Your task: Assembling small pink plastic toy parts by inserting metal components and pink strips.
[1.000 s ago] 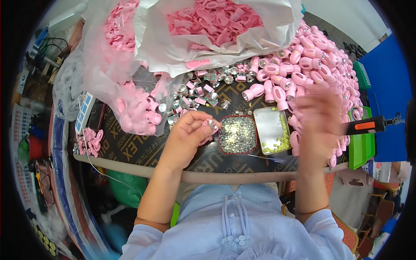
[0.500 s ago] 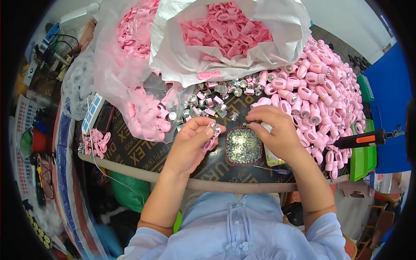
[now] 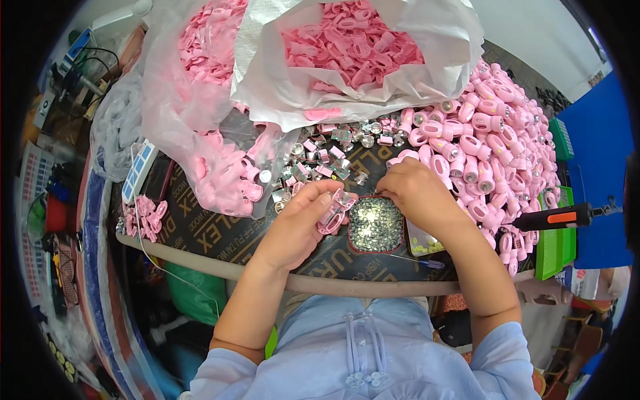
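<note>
My left hand (image 3: 293, 223) is closed round a pink flashlight shell (image 3: 331, 225), an open half with a loop-shaped end, and a shiny part sits at its upper end. To the right stands a red-rimmed square tray (image 3: 349, 233) filled with small silvery round pieces. Over its upper right corner, my right hand (image 3: 417, 197) has its fingertips pressed together; whatever they hold, if anything, is hidden. Beyond my left hand lie loose reflector parts (image 3: 323, 157) with pink and silver pieces. A shallow container with small yellow bits (image 3: 425, 241) lies partly beneath my right wrist.
A white sack (image 3: 267, 73) of pink shells stands at the back, beside a clear plastic bag (image 3: 193, 127) of more. Assembled pink flashlights (image 3: 483, 133) are heaped on the right. Near them are an orange-black tool (image 3: 557, 217), a green basket (image 3: 560, 243) and a small screwdriver (image 3: 430, 263).
My left hand has turned the pink shell so its open inside shows more. The fingers of my right hand have drawn together at the tray's upper right corner.
</note>
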A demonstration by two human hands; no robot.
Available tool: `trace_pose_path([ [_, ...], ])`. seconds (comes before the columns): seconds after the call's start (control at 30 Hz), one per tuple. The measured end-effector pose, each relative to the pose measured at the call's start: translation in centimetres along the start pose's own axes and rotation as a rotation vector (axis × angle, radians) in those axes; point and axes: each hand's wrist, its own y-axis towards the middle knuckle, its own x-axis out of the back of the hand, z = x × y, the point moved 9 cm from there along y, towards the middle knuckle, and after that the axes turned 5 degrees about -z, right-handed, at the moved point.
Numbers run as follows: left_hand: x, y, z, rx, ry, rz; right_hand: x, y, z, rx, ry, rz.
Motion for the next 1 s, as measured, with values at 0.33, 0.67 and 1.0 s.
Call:
trace_pose_path([
  [0.33, -0.1, -1.0, -0.3, -0.052, 0.198, 0.068, -0.5, -4.0, 2.9, -0.014, 0.239, 0.081],
  [0.67, -0.4, -1.0, -0.5, -0.178, 0.318, -0.033, -0.7, -4.6, 2.4, -0.018, 0.203, -0.066],
  [1.0, -1.2, -1.3, 0.6, -0.169, 0.313, 0.027, 4.6, -7.3, -3.7, -0.273, 0.067, -0.297],
])
